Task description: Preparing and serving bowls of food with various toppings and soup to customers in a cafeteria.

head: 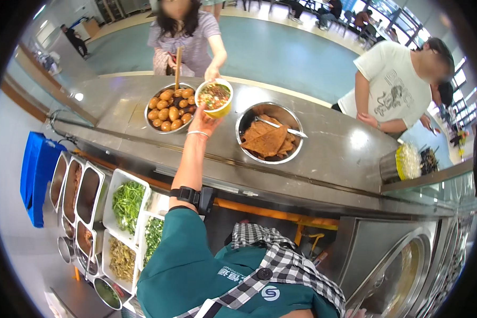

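Observation:
My left hand (204, 121) reaches across the counter, its thumb on the near side of a yellow-and-white bowl (218, 112). Chopped toppings in broth, with green and red bits, fill the bowl. A customer's hand (212, 74) touches its far rim. Just left of it, a metal basin of brown eggs in dark sauce (174, 114) sits on the counter. To the right, another steel basin (244, 149) holds flat brown tofu-like pieces (264, 137) under metal tongs (282, 128). A sliver of my right hand (357, 313) shows at the bottom edge; its grip is hidden.
A steel countertop (334, 147) spans the view. Prep pans hold leafy greens (128, 204), chopped scallions (153, 236) and pickled vegetables (122, 260). A round cooking pot (421, 248) stands lower right. A second person (393, 87) waits beyond the counter, near a container of wrapped utensils (408, 161).

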`<state>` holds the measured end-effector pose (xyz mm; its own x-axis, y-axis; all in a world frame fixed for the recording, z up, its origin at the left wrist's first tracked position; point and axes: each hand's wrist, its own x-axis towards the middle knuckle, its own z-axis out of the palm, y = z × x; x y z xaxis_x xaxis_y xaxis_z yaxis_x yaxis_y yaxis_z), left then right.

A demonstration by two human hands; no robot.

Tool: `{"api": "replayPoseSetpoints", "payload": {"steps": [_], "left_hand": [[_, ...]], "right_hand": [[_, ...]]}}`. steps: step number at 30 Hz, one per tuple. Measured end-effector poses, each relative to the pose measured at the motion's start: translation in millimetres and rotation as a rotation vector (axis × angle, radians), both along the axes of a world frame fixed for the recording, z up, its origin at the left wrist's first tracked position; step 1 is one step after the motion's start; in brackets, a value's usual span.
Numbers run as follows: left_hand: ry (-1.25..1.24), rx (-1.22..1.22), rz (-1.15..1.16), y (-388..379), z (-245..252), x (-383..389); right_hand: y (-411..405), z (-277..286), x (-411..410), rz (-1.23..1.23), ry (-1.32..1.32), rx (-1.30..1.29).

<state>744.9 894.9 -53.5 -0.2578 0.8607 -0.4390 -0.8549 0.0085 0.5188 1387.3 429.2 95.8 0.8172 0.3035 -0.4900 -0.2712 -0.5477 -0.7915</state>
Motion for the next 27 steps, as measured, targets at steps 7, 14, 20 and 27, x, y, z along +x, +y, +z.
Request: {"api": "replayPoseSetpoints", "payload": {"steps": [7,14,20,27], "left_hand": [[0.119,0.031,0.005,40.8,35.6,-6.4],[0.155,0.002,0.075,18.8,20.8,11.4],[0.198,0.175,-0.008,-58.0,38.2,65.5],[0.286,0.006,-0.023,-195.5,77.1,112.0]], "right_hand": [[-40.6,-10.5,36.9,-0.07,0.028,0.086],[5.4,-17.0,84.5,0.099,-0.309,-0.022],[152.3,-34.3,47.1,0.729,-0.728,-0.11],[294.6,-125.4,-82.2,1.612,-0.83,0.181]]}}
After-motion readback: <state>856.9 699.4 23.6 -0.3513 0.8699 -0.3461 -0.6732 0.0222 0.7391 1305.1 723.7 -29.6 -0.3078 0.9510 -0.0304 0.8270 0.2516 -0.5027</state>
